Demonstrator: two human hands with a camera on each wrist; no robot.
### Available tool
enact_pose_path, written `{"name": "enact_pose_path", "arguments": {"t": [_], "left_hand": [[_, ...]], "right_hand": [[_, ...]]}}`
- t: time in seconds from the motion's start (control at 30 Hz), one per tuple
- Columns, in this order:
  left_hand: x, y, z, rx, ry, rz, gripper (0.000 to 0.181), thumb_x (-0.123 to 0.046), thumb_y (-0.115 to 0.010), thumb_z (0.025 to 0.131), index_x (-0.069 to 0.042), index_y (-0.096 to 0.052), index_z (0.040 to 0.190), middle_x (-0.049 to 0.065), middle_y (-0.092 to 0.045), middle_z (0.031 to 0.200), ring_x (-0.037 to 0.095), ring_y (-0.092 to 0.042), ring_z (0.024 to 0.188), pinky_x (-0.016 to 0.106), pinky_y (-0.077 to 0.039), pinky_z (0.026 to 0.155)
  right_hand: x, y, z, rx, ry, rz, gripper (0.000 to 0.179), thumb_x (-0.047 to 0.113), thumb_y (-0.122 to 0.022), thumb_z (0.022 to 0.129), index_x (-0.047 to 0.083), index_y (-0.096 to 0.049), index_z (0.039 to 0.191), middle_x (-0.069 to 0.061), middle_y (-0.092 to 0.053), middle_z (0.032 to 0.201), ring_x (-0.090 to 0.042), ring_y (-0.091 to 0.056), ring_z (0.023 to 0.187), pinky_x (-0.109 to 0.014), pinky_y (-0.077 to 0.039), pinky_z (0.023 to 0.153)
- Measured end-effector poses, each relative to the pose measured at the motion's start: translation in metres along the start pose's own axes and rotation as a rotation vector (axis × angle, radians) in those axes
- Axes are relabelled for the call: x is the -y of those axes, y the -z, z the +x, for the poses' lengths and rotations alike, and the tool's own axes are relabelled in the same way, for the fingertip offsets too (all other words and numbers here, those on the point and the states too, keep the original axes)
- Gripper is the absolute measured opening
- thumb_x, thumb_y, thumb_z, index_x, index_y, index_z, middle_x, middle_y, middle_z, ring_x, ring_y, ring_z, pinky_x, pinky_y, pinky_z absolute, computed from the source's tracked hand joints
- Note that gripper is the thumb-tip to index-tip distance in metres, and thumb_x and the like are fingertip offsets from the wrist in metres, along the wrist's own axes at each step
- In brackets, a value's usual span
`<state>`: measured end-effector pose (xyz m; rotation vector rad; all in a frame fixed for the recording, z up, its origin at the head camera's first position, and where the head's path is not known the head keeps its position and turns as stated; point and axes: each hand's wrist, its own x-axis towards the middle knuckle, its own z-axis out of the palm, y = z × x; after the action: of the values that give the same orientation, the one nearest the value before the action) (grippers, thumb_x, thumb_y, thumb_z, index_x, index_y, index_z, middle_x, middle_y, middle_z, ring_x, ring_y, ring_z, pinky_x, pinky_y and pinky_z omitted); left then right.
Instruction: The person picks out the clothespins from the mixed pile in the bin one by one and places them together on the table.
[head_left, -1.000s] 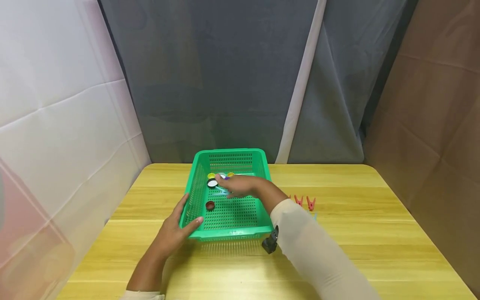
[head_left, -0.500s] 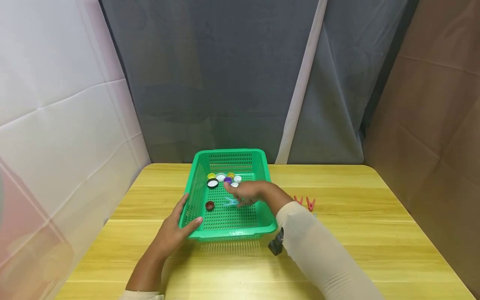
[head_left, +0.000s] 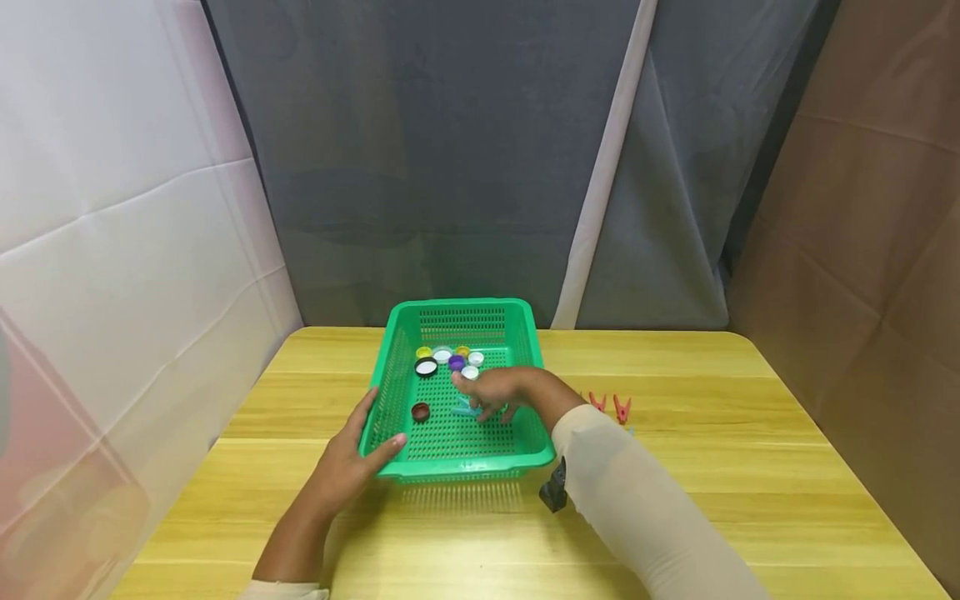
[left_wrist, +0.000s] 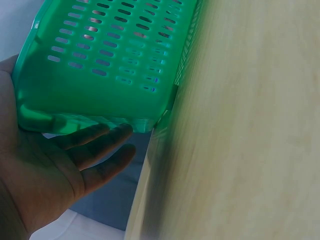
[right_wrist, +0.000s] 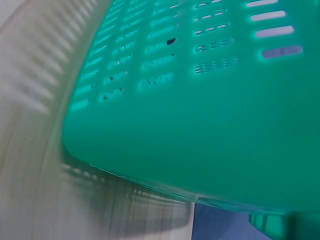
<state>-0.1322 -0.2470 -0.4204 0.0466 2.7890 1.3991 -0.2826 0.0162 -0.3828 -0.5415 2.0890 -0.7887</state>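
Note:
A green perforated basket [head_left: 465, 465] stands on the wooden table. My left hand [head_left: 345, 467] grips its near left corner, thumb over the rim and fingers outside; in the left wrist view those fingers lie along the green wall. Inside, my right hand [head_left: 498, 392] reaches low with its fingers spread over a light-blue clothespin [head_left: 463, 410], which they partly cover. Beyond the hand lie several bottle caps: a purple cap [head_left: 457, 363], a white cap [head_left: 476, 358], a black-rimmed cap [head_left: 426, 367] and a yellow cap [head_left: 423, 352] among them. A brown cap [head_left: 421, 412] sits apart, nearer the left hand.
Right of the basket, red clothespins [head_left: 622, 409] lie on the table [head_left: 712, 467], partly hidden behind the right arm. A grey curtain [head_left: 450, 167] hangs at the back, with a white cloth [head_left: 135, 233] at the left and a brown one [head_left: 862, 208] at the right.
Within the basket, my right hand has moved right and toward me, and the light-blue clothespin shifted the same way. Its fingers have since spread. The left hand stays on the rim.

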Motion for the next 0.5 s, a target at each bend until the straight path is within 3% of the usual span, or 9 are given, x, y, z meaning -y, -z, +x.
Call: {"name": "enact_pose_path", "arguments": {"t": [0.17, 0.33, 0.5], "left_hand": [[0.0001, 0.0001, 0.0002, 0.001, 0.003, 0.003, 0.096, -0.046, -0.066, 0.107, -0.021, -0.005, 0.178, 0.035, -0.032, 0.173, 0.06, -0.047, 0.15, 0.075, -0.043, 0.118], [0.0006, -0.0001, 0.0, 0.006, 0.001, -0.004, 0.096, -0.045, -0.066, 0.107, -0.021, -0.005, 0.178, 0.036, -0.036, 0.171, 0.059, -0.051, 0.148, 0.074, -0.044, 0.117], [0.0008, -0.0004, -0.0002, 0.008, 0.0, -0.004, 0.096, -0.046, -0.066, 0.107, -0.021, -0.006, 0.178, 0.036, -0.039, 0.169, 0.058, -0.053, 0.147, 0.073, -0.045, 0.117]], "right_hand": [[0.0011, -0.0004, -0.0003, -0.012, 0.009, -0.008, 0.089, 0.067, -0.021, 0.115, -0.004, -0.043, 0.164, -0.02, -0.046, 0.171, -0.034, -0.071, 0.136, -0.054, -0.054, 0.115], [0.0001, -0.0009, -0.0004, -0.029, -0.002, -0.092, 0.09, 0.068, -0.02, 0.114, -0.003, -0.061, 0.152, -0.017, -0.052, 0.168, -0.031, -0.08, 0.114, -0.051, -0.058, 0.108], [-0.0004, -0.0015, -0.0006, -0.04, -0.026, -0.141, 0.09, 0.07, -0.019, 0.113, 0.001, -0.067, 0.148, -0.019, -0.059, 0.161, -0.031, -0.079, 0.113, -0.052, -0.057, 0.109]]}}
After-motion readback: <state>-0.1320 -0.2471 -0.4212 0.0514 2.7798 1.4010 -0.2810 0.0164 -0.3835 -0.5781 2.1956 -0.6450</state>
